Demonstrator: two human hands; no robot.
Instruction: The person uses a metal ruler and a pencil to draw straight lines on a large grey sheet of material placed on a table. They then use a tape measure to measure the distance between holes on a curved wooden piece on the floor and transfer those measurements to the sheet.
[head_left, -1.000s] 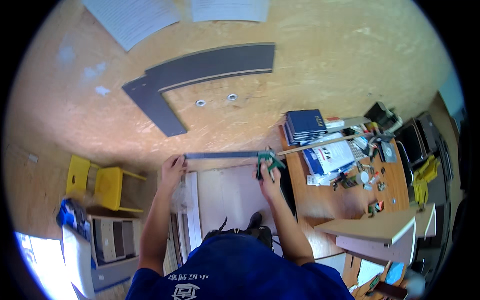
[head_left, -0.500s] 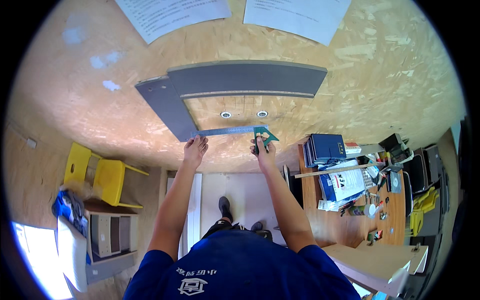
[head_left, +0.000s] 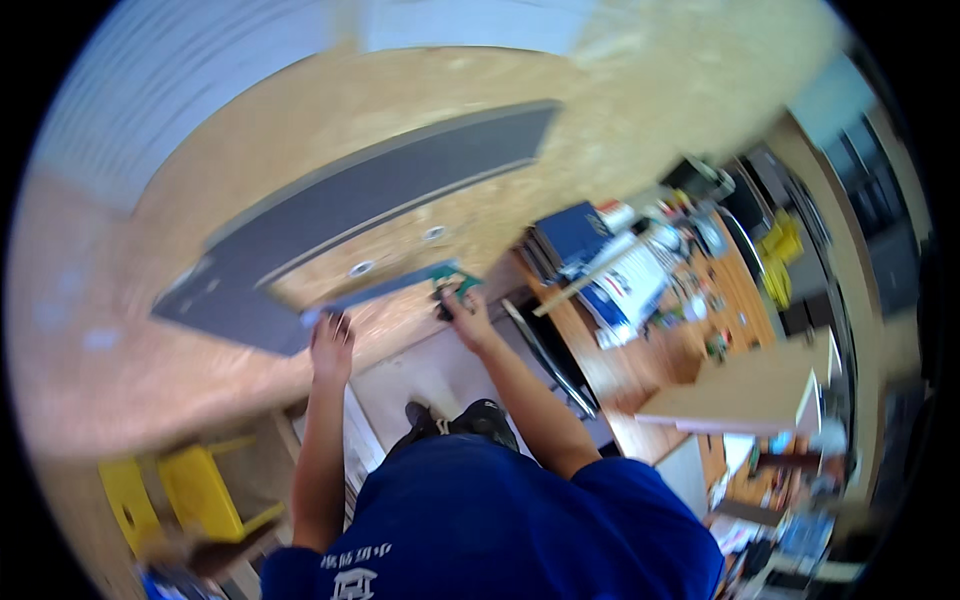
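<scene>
A combination square with a green head (head_left: 462, 279) and a long steel blade (head_left: 385, 287) lies along the wood-chip wall panel. My right hand (head_left: 468, 312) is closed round the green head. At the blade's other end, my left hand (head_left: 332, 343) has its fingers curled against the blade and the lower end of a dark grey side board (head_left: 235, 300); blur hides how firmly they grip. A longer dark grey board (head_left: 390, 180) joins that side board at an angle. Two round fittings, one nearer (head_left: 361, 269) and one farther (head_left: 433, 233), sit between the boards and the blade.
At right stands a wooden table (head_left: 630, 385) with dark blue books (head_left: 572, 234), a white-and-blue bag (head_left: 625, 290) and a wooden strip (head_left: 590, 275). A chair (head_left: 545, 350) adjoins it. A pale panel (head_left: 740, 390) juts nearby. A yellow chair (head_left: 200, 490) stands lower left.
My view has turned, so the boards and square now slant up to the right and the picture is blurred. Both hands stay at the square. My feet have come closer together.
</scene>
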